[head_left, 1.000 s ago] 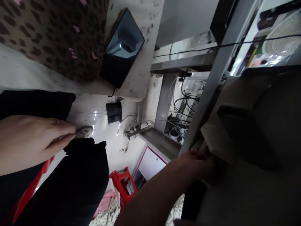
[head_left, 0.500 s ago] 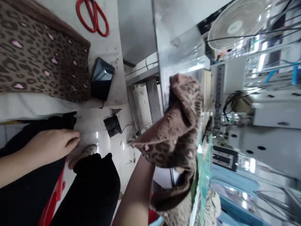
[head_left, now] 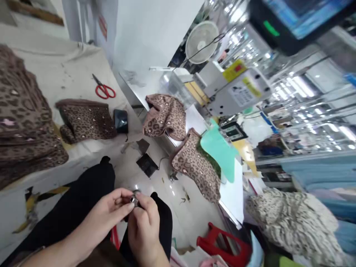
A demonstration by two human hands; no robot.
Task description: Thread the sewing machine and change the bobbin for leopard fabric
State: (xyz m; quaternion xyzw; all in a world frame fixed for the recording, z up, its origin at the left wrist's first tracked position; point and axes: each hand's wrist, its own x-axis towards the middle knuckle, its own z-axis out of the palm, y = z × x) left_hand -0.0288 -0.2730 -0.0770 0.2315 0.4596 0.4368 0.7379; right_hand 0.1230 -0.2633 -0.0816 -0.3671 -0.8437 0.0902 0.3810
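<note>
My left hand [head_left: 107, 215] and my right hand [head_left: 143, 228] meet over my lap in black trousers. Between their fingertips they pinch a small shiny metal part [head_left: 135, 200]; its exact kind is too small to tell. Leopard-print fabric pieces [head_left: 165, 116] lie on the sewing machine table to the upper right of my hands, and another piece [head_left: 194, 165] hangs over its edge beside a green template [head_left: 219, 148].
On the cloth-covered table [head_left: 63, 70] at left lie a leopard fabric stack [head_left: 25, 122], a smaller leopard piece [head_left: 86, 120], red scissors [head_left: 104, 90] and a phone [head_left: 121, 120]. A sewing machine [head_left: 236, 91], a fan [head_left: 201, 37], a floor pedal [head_left: 147, 165] and a red stool [head_left: 222, 244] are nearby.
My right hand lifted a leopard piece, which now lies on the machine table. Both hands have come together at my lap on a small metal part. My view swung up and right.
</note>
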